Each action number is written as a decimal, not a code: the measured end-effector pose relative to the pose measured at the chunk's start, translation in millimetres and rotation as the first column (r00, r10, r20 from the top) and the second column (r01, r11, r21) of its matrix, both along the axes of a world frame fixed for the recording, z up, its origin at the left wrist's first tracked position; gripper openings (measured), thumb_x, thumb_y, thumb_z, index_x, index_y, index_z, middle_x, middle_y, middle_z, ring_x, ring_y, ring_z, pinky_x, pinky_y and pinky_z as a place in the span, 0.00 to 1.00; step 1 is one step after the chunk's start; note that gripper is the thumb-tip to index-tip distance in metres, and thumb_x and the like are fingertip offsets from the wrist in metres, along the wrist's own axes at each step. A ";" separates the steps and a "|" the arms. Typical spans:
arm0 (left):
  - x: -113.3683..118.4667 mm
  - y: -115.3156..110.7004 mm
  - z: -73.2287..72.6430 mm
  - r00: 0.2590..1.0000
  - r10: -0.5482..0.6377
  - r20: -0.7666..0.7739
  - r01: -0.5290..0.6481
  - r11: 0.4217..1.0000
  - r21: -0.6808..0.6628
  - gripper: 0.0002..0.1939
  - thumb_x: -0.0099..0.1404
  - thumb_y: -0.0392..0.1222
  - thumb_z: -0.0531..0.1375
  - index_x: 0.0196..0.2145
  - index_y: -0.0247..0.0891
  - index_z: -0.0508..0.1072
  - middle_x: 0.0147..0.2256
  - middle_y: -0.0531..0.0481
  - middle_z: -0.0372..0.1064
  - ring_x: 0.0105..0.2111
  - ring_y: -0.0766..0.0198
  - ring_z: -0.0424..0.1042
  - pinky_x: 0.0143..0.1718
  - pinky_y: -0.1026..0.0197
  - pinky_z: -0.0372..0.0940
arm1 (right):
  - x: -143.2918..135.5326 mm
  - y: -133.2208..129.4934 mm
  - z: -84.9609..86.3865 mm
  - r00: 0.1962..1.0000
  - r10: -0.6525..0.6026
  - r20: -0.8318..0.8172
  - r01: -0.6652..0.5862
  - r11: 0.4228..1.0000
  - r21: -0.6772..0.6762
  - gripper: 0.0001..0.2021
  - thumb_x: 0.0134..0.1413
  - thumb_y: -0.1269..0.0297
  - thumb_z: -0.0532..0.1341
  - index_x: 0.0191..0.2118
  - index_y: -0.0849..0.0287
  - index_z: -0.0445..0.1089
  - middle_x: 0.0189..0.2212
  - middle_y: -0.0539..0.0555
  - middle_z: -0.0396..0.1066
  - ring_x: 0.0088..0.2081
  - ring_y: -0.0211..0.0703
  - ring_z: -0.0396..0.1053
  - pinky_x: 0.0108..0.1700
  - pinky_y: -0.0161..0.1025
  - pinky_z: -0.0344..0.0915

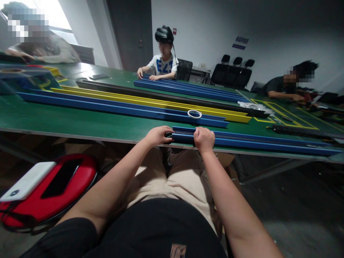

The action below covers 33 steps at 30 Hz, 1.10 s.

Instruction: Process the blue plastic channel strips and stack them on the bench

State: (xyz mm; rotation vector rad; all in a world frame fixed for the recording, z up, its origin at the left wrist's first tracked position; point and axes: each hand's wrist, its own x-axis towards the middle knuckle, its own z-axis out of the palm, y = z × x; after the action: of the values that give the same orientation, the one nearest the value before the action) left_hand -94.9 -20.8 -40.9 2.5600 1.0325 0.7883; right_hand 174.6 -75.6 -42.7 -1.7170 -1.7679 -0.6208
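two hands [204, 139] on one blue channel [242, 142]

The wall [201, 34] is white w/ a red sign [174, 31]; a dark door [130, 36] is beside it. Bright light comes thru the window [57, 14], upper L. Black chairs [231, 74] stand nr the wall. The table [88, 123] is green, floor [292, 215] dk gray.

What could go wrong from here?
The near blue channel lies along the table edge; a pull by the right hand might tip it off. The left hand is at its open end, so fingers could get nicked. The white ring looks loose; a bump might dislodge it.
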 end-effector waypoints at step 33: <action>3.0 -3.7 5.0 0.977 -0.173 0.122 0.166 0.984 0.066 0.20 0.68 0.49 0.61 0.55 0.43 0.77 0.50 0.44 0.74 0.48 0.59 0.73 0.51 0.59 0.68 | 0.9 -0.2 -1.3 0.999 0.035 -0.029 -0.034 0.999 0.002 0.18 0.68 0.63 0.49 0.44 0.59 0.77 0.42 0.57 0.78 0.44 0.47 0.69 0.47 0.43 0.53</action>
State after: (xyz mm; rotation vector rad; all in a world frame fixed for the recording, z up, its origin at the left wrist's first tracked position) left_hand -91.9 -24.4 -35.9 2.5632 0.7529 0.9306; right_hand 175.5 -75.9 -44.1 -1.6824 -1.7728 -0.5799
